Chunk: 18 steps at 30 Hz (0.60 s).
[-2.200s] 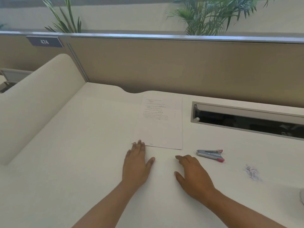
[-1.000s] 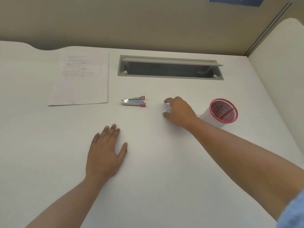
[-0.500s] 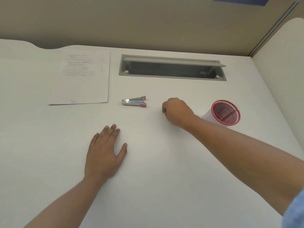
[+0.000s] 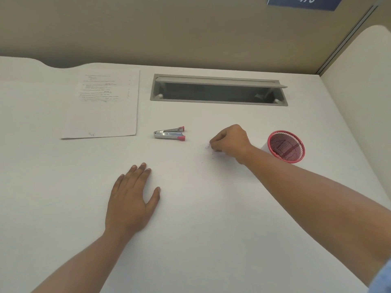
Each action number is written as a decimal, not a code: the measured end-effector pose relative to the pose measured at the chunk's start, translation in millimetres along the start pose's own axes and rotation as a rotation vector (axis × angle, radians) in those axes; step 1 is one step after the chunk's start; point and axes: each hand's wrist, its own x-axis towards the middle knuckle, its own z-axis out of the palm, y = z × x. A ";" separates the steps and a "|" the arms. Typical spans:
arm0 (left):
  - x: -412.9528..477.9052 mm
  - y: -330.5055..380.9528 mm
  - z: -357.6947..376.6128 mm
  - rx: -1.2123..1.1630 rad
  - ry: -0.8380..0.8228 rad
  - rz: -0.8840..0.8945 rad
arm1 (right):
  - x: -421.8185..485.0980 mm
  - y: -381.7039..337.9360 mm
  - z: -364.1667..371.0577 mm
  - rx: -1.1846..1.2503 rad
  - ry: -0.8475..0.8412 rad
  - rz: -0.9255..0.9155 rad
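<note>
My right hand (image 4: pixel 229 142) has its fingers curled down on the white desk (image 4: pixel 211 218), gathering a small scatter of loose staples (image 4: pixel 208 147) at its fingertips. A few staples lie beside the fingers; what is inside the fist is hidden. My left hand (image 4: pixel 132 199) rests flat on the desk, fingers spread, holding nothing. A silver stapler with pink ends (image 4: pixel 169 134) lies left of my right hand. A printed sheet of paper (image 4: pixel 103 104) lies at the back left.
A red mesh cup (image 4: pixel 286 146) stands just right of my right wrist. A grey cable slot (image 4: pixel 219 89) with its lid up is set in the desk behind. Beige partition walls close the back and right side.
The view swung right from the paper to the stapler area. My right hand reached to the staple scatter, closed over it and now has lifted slightly, showing a few staples. My left hand stayed flat.
</note>
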 end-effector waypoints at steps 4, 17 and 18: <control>-0.4 -0.6 -0.7 0.003 -0.006 0.002 | -18.9 -7.1 -14.3 0.464 -0.058 0.093; 0.7 -2.2 0.0 0.023 -0.027 -0.006 | -78.5 -8.2 -116.1 1.092 -0.038 0.195; 1.0 -2.4 0.3 0.025 -0.032 -0.007 | -80.0 -4.6 -126.2 1.081 -0.013 0.193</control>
